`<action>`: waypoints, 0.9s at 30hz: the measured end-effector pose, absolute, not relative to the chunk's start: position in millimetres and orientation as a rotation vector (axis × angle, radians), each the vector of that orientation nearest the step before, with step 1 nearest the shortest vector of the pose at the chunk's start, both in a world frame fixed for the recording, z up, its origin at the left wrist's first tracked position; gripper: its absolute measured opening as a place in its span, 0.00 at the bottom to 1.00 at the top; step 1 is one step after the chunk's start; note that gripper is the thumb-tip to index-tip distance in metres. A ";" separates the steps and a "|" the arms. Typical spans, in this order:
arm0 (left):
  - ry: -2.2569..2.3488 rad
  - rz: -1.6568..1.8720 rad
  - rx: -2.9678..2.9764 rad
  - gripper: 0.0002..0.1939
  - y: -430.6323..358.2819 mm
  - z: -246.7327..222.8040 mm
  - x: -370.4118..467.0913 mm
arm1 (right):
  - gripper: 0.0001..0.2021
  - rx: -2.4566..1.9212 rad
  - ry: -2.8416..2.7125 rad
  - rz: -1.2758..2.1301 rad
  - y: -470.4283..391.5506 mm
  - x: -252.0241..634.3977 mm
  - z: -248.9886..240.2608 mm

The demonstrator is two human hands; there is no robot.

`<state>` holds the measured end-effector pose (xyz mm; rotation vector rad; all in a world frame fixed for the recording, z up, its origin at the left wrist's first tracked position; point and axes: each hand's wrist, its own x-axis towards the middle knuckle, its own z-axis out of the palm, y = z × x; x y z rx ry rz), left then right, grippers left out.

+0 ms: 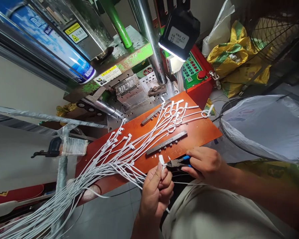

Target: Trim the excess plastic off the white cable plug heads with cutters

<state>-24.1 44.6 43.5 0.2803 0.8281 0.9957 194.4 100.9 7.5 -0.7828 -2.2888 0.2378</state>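
Note:
My left hand (157,191) is closed around the end of a white cable, and its white plug (161,160) sticks up past my thumb. From the right, my right hand (206,163) grips pliers (186,160) with blue handles. The jaws of the pliers are right at the plug, on its right side; whether they bite into it is too small to tell. Beyond my hands, a bundle of white cables (109,166) runs over an orange board (201,131). Two metal mould bars, a near one (166,142) and a far one (151,114), lie on the board beside the cables.
Behind the board stands a press with a metal mould block (128,89) and a steel column (151,43). A lit lamp (180,30) hangs over a red control box (200,74). At right is a hoop with a white bag (266,126); a clamp (53,147) sits at left.

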 end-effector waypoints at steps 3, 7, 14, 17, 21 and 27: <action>0.784 0.957 0.257 0.27 36.1 52.1 -27.2 | 0.25 -0.742 -2.330 0.195 114.2 206.2 14.1; 0.751 1.150 0.284 0.29 7.6 68.8 -49.4 | 0.29 -1.205 -2.052 -0.012 154.1 257.9 24.7; 1.174 1.450 0.446 0.27 21.7 51.3 -26.9 | 0.21 -0.959 -2.236 0.495 121.3 237.3 43.0; 1.410 1.502 0.521 0.27 32.7 38.0 -1.0 | 0.20 -0.904 -2.248 0.578 90.0 194.6 36.5; 1.641 1.527 0.699 0.25 25.0 30.0 6.7 | 0.17 -0.967 -2.160 0.605 79.4 171.6 27.5; 1.851 1.630 0.967 0.11 19.1 12.1 -0.8 | 0.20 -0.995 -2.100 0.814 78.6 165.0 26.2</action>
